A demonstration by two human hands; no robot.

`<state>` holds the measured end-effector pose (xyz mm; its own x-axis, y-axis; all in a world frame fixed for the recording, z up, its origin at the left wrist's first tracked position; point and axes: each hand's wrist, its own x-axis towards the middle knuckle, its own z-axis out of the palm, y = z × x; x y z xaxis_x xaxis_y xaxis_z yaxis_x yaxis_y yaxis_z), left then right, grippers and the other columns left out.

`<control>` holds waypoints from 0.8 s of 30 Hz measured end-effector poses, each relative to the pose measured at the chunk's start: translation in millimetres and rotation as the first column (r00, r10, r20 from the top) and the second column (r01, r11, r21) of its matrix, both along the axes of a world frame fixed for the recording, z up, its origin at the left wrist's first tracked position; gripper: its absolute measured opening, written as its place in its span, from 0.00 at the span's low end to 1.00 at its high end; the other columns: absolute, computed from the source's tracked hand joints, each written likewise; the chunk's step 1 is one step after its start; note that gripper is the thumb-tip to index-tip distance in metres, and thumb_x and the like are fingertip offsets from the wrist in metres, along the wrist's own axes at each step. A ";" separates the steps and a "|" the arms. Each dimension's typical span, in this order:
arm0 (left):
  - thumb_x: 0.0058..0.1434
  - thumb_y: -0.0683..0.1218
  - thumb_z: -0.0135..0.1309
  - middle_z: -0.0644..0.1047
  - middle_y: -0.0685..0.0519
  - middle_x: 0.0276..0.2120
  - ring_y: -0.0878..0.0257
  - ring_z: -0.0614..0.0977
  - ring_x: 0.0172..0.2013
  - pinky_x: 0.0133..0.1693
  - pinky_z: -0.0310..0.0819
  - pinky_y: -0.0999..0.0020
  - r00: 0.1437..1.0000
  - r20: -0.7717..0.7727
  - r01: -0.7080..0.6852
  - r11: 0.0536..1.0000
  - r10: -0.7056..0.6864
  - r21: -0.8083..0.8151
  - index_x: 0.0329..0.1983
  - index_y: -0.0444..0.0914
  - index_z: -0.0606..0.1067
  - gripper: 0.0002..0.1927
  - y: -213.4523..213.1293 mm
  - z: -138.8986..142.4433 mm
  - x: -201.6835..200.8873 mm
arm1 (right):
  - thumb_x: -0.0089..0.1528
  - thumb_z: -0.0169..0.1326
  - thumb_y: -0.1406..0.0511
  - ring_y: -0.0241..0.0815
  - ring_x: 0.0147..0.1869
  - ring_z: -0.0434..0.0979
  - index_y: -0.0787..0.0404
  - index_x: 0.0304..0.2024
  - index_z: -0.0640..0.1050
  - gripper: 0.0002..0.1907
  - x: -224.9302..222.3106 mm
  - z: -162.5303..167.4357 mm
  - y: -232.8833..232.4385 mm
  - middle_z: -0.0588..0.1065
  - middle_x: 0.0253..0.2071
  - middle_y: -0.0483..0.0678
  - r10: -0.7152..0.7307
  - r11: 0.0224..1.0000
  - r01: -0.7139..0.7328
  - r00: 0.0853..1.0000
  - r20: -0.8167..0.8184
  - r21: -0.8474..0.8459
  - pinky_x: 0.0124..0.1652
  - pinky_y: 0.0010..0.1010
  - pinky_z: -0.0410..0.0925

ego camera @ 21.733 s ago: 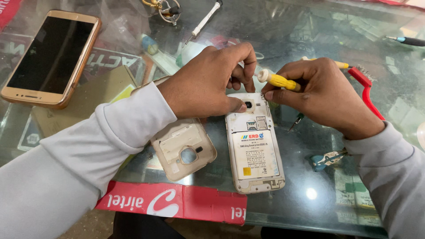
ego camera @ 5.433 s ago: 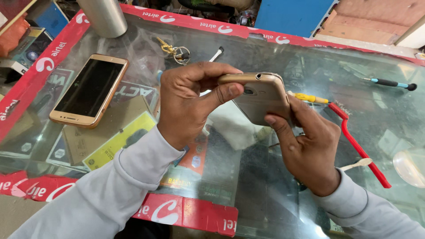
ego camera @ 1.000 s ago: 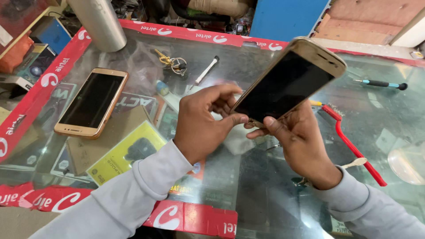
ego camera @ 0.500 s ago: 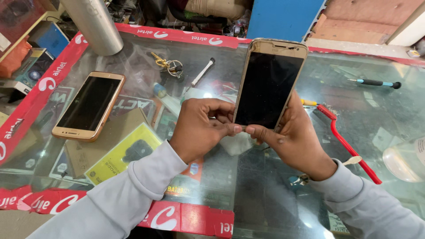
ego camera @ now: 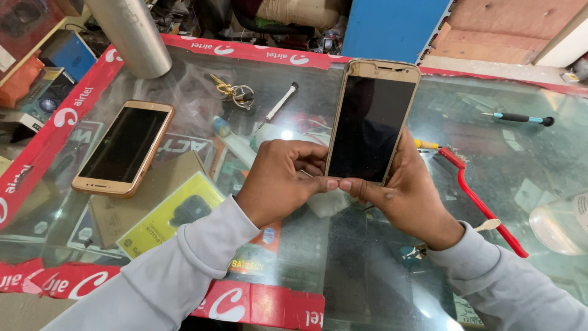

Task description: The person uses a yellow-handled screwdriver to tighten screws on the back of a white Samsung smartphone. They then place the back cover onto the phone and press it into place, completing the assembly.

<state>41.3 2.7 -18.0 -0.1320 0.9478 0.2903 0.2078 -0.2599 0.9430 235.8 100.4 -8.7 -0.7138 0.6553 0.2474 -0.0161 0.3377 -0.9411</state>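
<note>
Both hands are gripping a gold-framed smartphone with a dark glass screen, holding it upright above the middle of the glass-topped counter with red edging. The left hand is pinching the phone's lower left corner, its thumb lying along the bottom edge, while the right hand is cupping the lower back and right side, its thumb meeting the left one at the bottom edge. The phone's long axis is pointing up and away from the person, its screen facing them, and both hands are equally close to it. Near the counter's left edge a second gold smartphone is lying flat, screen up. A red-handled brush is lying just beside the right hand, and a teal-handled screwdriver is resting well apart, toward the far right corner.
</note>
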 end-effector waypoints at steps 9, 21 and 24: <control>0.48 0.36 0.70 0.83 0.56 0.28 0.72 0.81 0.29 0.33 0.81 0.75 0.986 -0.159 -0.040 0.998 0.046 0.039 0.39 0.32 0.83 0.14 -8.7 18.9 -0.3 | 0.56 0.64 0.75 0.32 0.54 0.77 0.61 0.66 0.61 0.39 -0.7 0.9 -6.3 0.75 0.53 0.44 0.083 0.996 -0.081 0.993 -0.083 0.025 0.51 0.26 0.74; 0.67 0.39 0.62 0.85 0.50 0.37 0.68 0.87 0.38 0.43 0.85 0.74 0.977 0.002 -0.196 0.891 0.214 0.409 0.52 0.32 0.80 0.11 -20.6 30.7 -5.6 | 0.55 0.66 0.63 0.50 0.38 0.85 0.62 0.62 0.66 0.36 -0.4 5.8 -10.0 0.81 0.40 0.53 -0.150 0.868 -0.019 0.943 0.298 0.496 0.34 0.38 0.74; 0.66 0.39 0.62 0.85 0.51 0.38 0.68 0.88 0.39 0.44 0.85 0.73 0.981 -0.010 -0.171 0.891 0.193 0.420 0.50 0.33 0.79 0.11 -20.0 31.3 -8.6 | 0.57 0.65 0.62 0.50 0.40 0.86 0.63 0.59 0.66 0.32 -0.8 5.1 -9.4 0.81 0.39 0.52 -0.109 0.870 -0.037 0.958 0.265 0.492 0.34 0.38 0.76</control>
<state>32.7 -17.3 13.4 -0.2653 0.7004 0.6626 0.3327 -0.5786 0.7447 235.0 91.0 -3.6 -0.7784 0.5286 0.3386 0.2394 0.7486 -0.6183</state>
